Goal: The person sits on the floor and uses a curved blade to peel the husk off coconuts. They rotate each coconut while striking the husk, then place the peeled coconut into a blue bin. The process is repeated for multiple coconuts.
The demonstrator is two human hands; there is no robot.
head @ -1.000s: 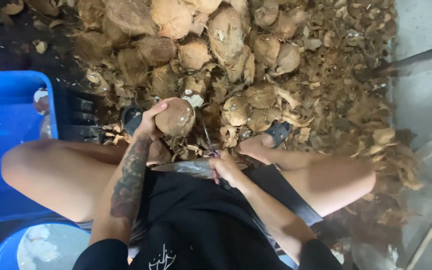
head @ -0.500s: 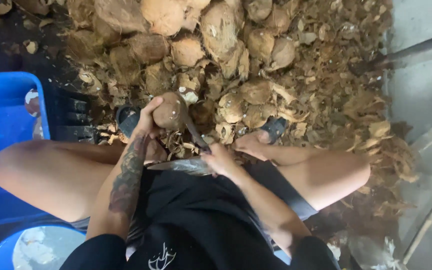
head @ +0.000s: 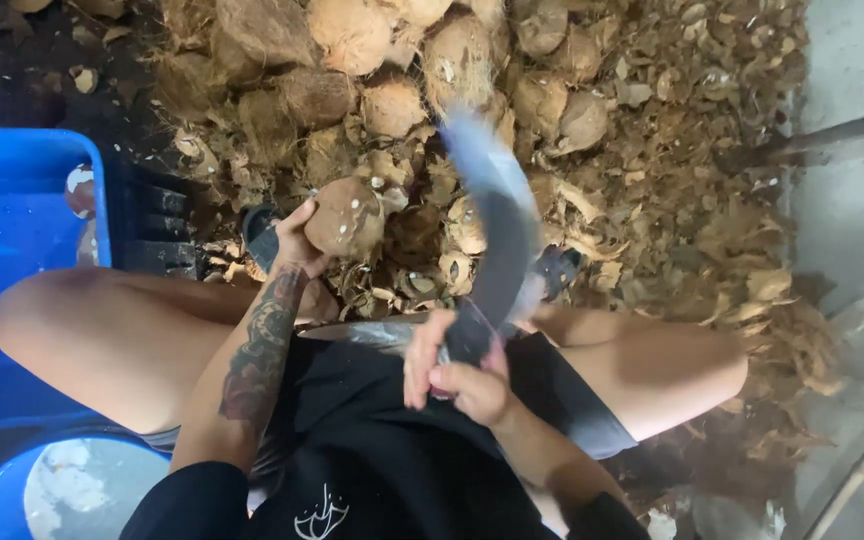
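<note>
Ground ahead blocked by heaped coconuts [head: 392, 105] and husk scraps [head: 672, 210]; left side closed off by blue crate [head: 12, 260]; blue bucket [head: 2, 500] set below it; right flank bounded by bare concrete [head: 852, 230], open for passage; narrow gap between knees occupied by blurred blade [head: 497, 230].

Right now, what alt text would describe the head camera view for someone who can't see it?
A seated person's left hand grips a brown coconut while the right hand swings a blurred curved blade above a pile of husks.
</note>
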